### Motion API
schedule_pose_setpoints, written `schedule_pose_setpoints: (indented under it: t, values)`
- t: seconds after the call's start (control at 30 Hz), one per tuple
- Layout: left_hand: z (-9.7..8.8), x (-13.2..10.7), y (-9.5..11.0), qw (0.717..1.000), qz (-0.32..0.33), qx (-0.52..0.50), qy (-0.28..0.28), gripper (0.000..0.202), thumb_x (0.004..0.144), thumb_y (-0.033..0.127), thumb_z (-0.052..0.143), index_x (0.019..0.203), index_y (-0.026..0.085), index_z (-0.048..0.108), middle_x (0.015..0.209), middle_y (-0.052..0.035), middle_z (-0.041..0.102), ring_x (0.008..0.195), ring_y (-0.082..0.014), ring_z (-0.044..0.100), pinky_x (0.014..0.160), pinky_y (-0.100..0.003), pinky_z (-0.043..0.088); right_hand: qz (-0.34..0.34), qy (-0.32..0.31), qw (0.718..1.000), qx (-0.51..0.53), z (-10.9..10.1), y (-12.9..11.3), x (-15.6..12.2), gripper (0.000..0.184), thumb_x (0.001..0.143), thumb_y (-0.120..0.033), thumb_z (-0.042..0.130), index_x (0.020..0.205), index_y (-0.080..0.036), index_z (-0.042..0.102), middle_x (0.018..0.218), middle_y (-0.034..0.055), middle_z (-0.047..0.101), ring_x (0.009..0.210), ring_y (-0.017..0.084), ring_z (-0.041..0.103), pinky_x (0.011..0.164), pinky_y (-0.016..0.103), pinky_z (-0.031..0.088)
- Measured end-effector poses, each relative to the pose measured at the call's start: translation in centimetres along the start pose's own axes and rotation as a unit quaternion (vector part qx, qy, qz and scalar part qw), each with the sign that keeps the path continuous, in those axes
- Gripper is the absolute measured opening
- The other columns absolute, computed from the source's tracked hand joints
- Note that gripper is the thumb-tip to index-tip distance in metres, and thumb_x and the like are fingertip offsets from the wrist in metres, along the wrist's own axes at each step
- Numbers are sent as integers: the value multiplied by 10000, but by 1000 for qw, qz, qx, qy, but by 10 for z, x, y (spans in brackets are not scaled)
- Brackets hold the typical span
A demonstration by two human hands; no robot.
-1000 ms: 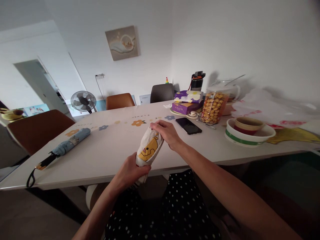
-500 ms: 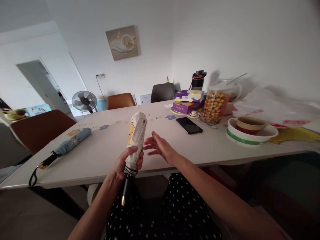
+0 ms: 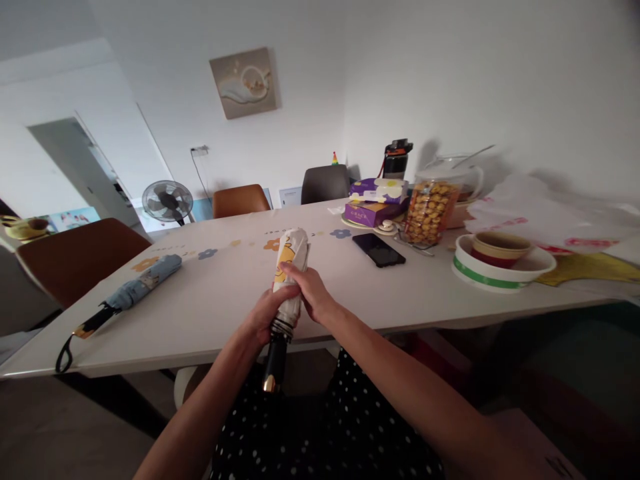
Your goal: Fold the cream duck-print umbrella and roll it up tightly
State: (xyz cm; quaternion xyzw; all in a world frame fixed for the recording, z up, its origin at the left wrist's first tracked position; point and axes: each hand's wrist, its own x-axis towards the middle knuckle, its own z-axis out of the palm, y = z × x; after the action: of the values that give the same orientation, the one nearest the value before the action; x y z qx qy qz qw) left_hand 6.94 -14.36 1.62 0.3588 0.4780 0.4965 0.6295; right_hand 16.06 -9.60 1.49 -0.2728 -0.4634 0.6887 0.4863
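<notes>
A folded white umbrella with a yellow print, black handle and gold end tilts over the table's front edge, its handle toward me. My left hand is closed around its lower canopy, just above the handle. Higher up, my right hand wraps the canopy from the right, its thumb across the front; its other fingers are mostly hidden behind. To the left a folded blue umbrella with a black handle and wrist loop lies on the white table.
A phone lies right of my hands. Behind it are purple tissue boxes, a jar of round snacks and a black bottle. Far right are a white bowl holding a paper cup, and a plastic bag.
My right hand has moved left and closed on the white umbrella's canopy. The umbrella and my left hand have shifted slightly right.
</notes>
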Motion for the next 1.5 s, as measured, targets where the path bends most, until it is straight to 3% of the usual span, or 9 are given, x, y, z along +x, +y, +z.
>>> schedule_pose_setpoints:
  t: [0.37,0.5,0.67,0.83,1.03,1.17,1.3,1.4,1.5]
  values:
    - [-5,-8,2,989,-40,-68,-128,343,790,321,566,1007,55,580,887,-137,638,746,-205,621,653,-328,517,74,81,959,261,-26,-5,26,229,838,-375,462,796,-162,537,634,32,617,564,155,615,532,267,512]
    - [-8,-6,2,968,-111,-97,-202,449,810,456,511,1023,64,556,908,-140,619,757,-217,625,583,-300,515,35,58,961,269,-32,-11,31,341,852,-456,421,824,-152,572,693,51,641,590,146,613,563,251,512]
    - [0,-1,11,974,-81,-89,-192,292,830,369,504,944,101,530,748,-26,538,468,-48,449,336,-140,329,23,55,977,206,-32,-18,37,372,864,-456,413,883,-136,601,742,73,662,624,167,612,588,274,505]
    - [-3,18,9,984,58,160,-57,236,763,366,566,819,150,491,566,23,486,361,-60,383,324,-182,309,-36,61,986,150,-39,-11,49,363,829,-507,464,903,-174,589,748,32,657,673,163,609,584,249,476]
    - [-9,45,-9,819,210,498,195,362,724,326,590,1042,168,523,763,-70,633,631,-193,598,567,-289,432,-10,62,995,83,-43,2,54,419,763,-556,524,904,-170,607,780,46,651,688,171,603,542,250,457]
    - [2,48,-17,753,228,572,230,491,735,302,586,1199,189,470,1015,-132,637,892,-269,607,736,-359,425,-35,91,986,137,-44,2,55,321,644,-369,700,873,-175,586,729,9,627,641,145,589,566,239,467]
    - [7,48,-11,832,201,479,194,538,680,377,647,1144,161,483,994,-127,630,855,-243,609,706,-326,439,-39,53,973,219,-47,-6,51,235,652,-295,636,843,-210,529,682,-10,614,651,163,615,607,276,500]
    - [2,48,-2,939,112,323,40,459,705,472,604,999,130,518,843,-107,633,647,-178,606,552,-271,442,-44,31,973,223,-50,-10,48,225,674,-306,590,871,-222,520,729,4,639,718,188,638,630,305,513]
    - [-5,47,4,976,7,176,-127,423,716,503,583,923,142,508,841,-93,630,551,-147,592,460,-252,439,-44,4,971,233,-52,-10,47,220,689,-323,555,874,-205,549,796,31,661,763,201,640,673,334,521]
